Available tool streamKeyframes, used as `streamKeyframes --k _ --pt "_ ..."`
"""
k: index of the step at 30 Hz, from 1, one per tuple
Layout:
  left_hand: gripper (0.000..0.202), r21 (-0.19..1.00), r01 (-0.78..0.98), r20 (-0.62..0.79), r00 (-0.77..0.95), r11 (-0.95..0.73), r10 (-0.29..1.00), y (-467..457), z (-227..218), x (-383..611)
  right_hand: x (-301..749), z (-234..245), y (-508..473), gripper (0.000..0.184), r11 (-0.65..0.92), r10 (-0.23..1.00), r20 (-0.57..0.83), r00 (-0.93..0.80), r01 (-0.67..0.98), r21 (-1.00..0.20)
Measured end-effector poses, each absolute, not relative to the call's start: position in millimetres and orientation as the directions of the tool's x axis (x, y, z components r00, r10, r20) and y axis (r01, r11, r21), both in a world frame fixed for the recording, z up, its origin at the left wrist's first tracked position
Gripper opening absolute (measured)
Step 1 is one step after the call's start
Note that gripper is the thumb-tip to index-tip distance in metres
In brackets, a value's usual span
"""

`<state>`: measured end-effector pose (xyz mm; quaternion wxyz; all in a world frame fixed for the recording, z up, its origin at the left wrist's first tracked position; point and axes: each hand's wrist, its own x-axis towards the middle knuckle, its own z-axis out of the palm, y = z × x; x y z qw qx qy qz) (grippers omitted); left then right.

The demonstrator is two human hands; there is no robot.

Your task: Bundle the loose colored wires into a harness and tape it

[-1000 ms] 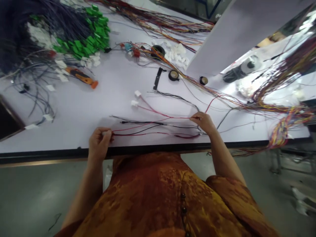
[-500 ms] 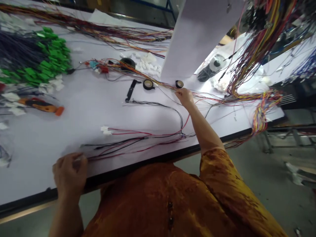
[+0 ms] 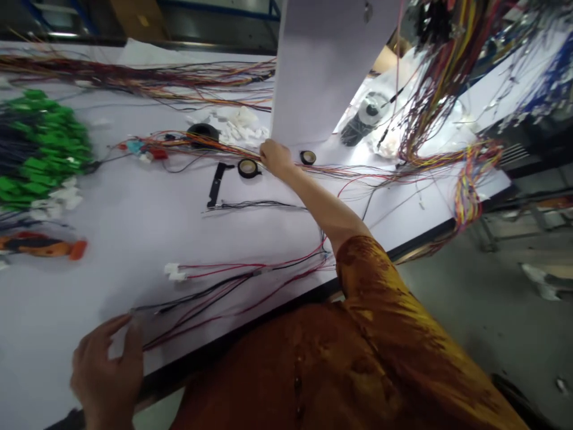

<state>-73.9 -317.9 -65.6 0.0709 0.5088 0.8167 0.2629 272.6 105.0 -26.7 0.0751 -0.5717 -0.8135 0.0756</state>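
The left hand (image 3: pixel 105 373) is hovering at the near left of the bench, its fingers and thumb spread apart and not visibly clamped on anything, just beside the loose ends of a red-and-black wire harness (image 3: pixel 233 288). The harness is lying across the near part of the white workbench (image 3: pixel 107 292), with two white plastic connectors (image 3: pixel 172 272) resting at its left and its strands gathering toward the near edge at right. The right hand (image 3: pixel 275 158) is reaching to the far side, its fingers curled down among a multicoloured wire bundle (image 3: pixel 197 143) beside a black tape roll (image 3: pixel 248 168); whether they are pinching a wire, I cannot tell. A smaller tape roll (image 3: pixel 308 157) is sitting just right of that hand.

The harness is judged light, limp and prone to sliding or snagging. The sound holding points appear to be the gathered strands at the right end and the connector housings, not single thin wires. The connectors look small and light, and are best held by their bodies.
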Motion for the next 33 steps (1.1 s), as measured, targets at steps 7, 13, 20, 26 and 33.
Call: streamKeyframes --k 7,13,20,26,33 --pt "0.067 0.53 0.8 0.104 -0.391 0.282 0.914 -309 -47 -65 285 -1 64 0.02 0.367 0.922 0.227 -0.313 0.893 -0.261" --pt "0.042 0.603 0.766 0.122 -0.364 0.223 0.923 -280 -30 -55 299 -16 42 0.008 0.355 0.933 0.117 -0.342 0.805 -0.476" --pt "0.016 0.622 0.764 0.185 0.073 -0.174 0.98 -191 26 -7 299 -7 37 0.01 0.372 0.922 0.249 -0.296 0.855 -0.36" --pt "0.023 0.634 0.622 0.278 0.372 -0.46 0.885 -71 12 48 281 12 50 0.014 0.29 0.956 0.115 -0.269 0.82 -0.494" --pt "0.016 0.933 -0.139 -0.317 0.122 0.333 0.941 25 -8 89 272 10 65 0.024 0.37 0.921 0.15 -0.359 0.687 -0.626"
